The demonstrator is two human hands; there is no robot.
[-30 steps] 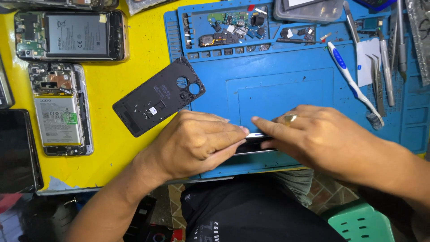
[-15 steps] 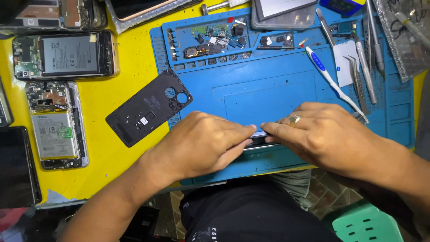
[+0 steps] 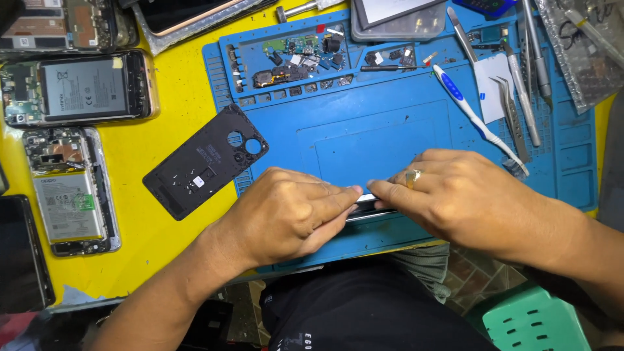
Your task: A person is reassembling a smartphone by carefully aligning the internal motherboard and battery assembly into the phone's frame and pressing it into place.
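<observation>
My left hand (image 3: 286, 214) and my right hand (image 3: 455, 195) meet at the near edge of a blue work mat (image 3: 377, 130). Both are closed around a thin dark phone (image 3: 366, 207) held on its edge, and only a short strip of its silver rim shows between my fingertips. A ring sits on a finger of my right hand. A black phone back cover (image 3: 205, 160) with round camera holes lies face down left of my left hand, half on the mat and half on the yellow table (image 3: 175, 91).
Two opened phones with bare batteries (image 3: 78, 88) (image 3: 68, 195) lie at the left. The mat's tray (image 3: 292, 58) holds small parts. A white-and-blue toothbrush (image 3: 474, 114), tweezers (image 3: 513, 110) and metal tools lie at the right. A green stool (image 3: 539, 325) stands below.
The view has shifted, so the table's things sit lower and to the left in the frame. Both hands stay pressed on the phone at the mat's near edge.
</observation>
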